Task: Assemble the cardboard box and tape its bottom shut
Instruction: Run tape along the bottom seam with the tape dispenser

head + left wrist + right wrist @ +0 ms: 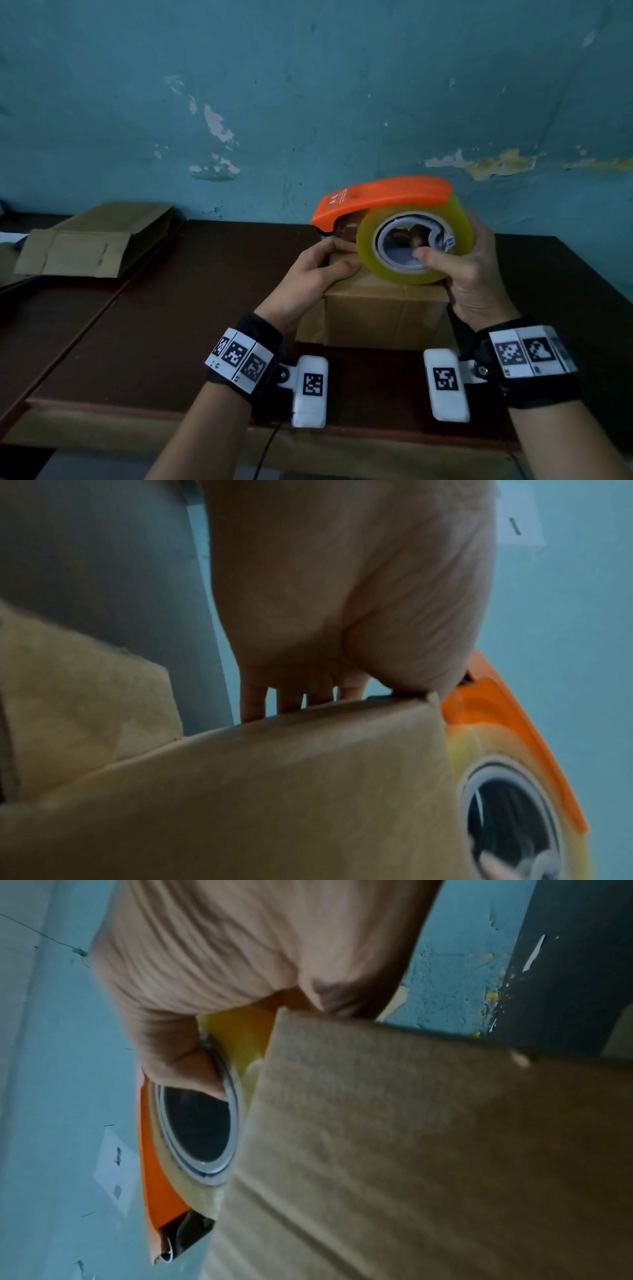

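A brown cardboard box (383, 315) stands on the dark table with its closed flaps facing up. My right hand (469, 274) grips an orange tape dispenser (383, 198) that carries a yellowish roll of clear tape (414, 240); the thumb sits in the roll's core, and the roll rests on the box top. In the right wrist view the roll (240, 1047) and box (411, 1150) meet at the box edge. My left hand (318, 270) rests on the box's top left, fingers laid over the flaps beside the dispenser's front. The left wrist view shows those fingers (291, 699) over the box (240, 791).
A stack of flattened cardboard boxes (92, 243) lies at the back left on the table (205, 291). A peeling teal wall (308, 102) rises right behind the table. A cable (267, 448) hangs off the front edge.
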